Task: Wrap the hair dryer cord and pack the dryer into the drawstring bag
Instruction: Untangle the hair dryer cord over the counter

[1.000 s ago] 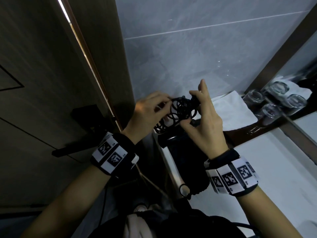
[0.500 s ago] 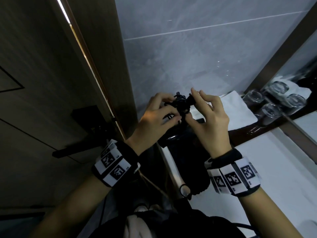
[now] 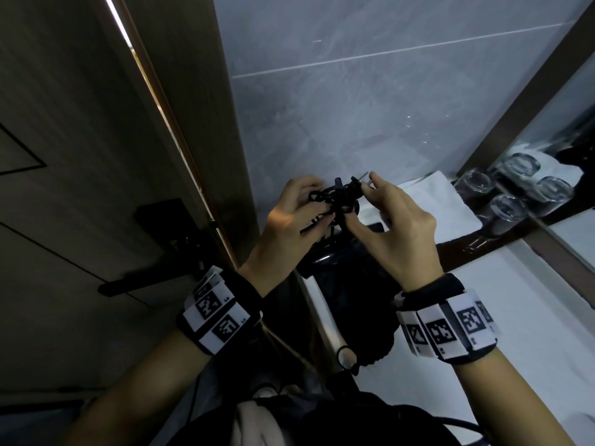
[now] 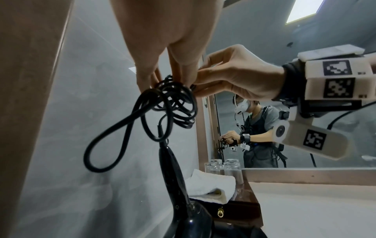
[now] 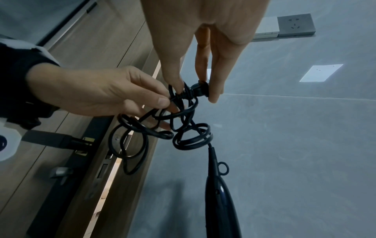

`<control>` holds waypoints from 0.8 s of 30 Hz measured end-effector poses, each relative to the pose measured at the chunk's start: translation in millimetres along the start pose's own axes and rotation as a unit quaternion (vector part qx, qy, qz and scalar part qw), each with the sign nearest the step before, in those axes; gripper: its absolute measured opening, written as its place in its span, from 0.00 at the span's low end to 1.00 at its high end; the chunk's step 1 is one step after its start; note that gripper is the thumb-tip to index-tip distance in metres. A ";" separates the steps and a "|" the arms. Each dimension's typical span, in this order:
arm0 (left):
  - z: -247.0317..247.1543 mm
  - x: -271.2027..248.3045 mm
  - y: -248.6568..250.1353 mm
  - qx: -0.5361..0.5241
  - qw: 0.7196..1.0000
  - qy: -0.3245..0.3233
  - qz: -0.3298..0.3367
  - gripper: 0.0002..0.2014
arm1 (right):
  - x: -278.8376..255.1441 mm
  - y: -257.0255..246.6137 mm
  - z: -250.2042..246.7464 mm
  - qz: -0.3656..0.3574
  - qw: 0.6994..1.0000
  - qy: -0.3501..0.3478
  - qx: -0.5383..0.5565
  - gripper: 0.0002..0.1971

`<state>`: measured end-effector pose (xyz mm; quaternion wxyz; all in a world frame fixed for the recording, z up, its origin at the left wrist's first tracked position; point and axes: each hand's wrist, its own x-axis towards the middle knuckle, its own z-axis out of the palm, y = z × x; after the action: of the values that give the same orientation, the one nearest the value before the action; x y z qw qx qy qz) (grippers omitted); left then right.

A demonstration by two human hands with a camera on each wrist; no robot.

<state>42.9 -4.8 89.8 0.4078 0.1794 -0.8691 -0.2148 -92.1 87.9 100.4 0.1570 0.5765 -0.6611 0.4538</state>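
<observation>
My left hand [image 3: 317, 204] pinches a coiled bundle of black cord [image 3: 335, 197] between thumb and fingers. My right hand [image 3: 357, 204] holds the plug [image 5: 200, 90] by the fingertips, with its end turned round the middle of the bundle. Loose loops of cord [image 5: 183, 128] hang below both hands. The black hair dryer [image 4: 173, 173] hangs beneath them, handle up. Its head [image 3: 322, 259] is at the black drawstring bag [image 3: 363, 310] on the counter; whether it is inside I cannot tell.
A folded white towel [image 3: 428, 207] and upturned glasses [image 3: 505, 210] sit on a dark tray by the mirror. The white counter [image 3: 531, 317] runs to the right. A wooden door with a black handle [image 3: 145, 281] stands left. A wall socket [image 5: 295, 25] is above.
My right hand, which had straight fingers a second ago, now pinches the plug. The wide coil has been drawn into a tight bundle, and both hands have risen slightly.
</observation>
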 end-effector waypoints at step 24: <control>4.1 -8.1 16.9 0.017 0.997 0.048 -0.052 0.05 | -0.4 -5.0 5.3 0.093 0.993 0.026 0.064 0.14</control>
<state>42.2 14.4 91.1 0.4342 0.2412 -0.8418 -0.2116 -85.8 84.4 99.3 0.0940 0.5091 -0.6773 0.5227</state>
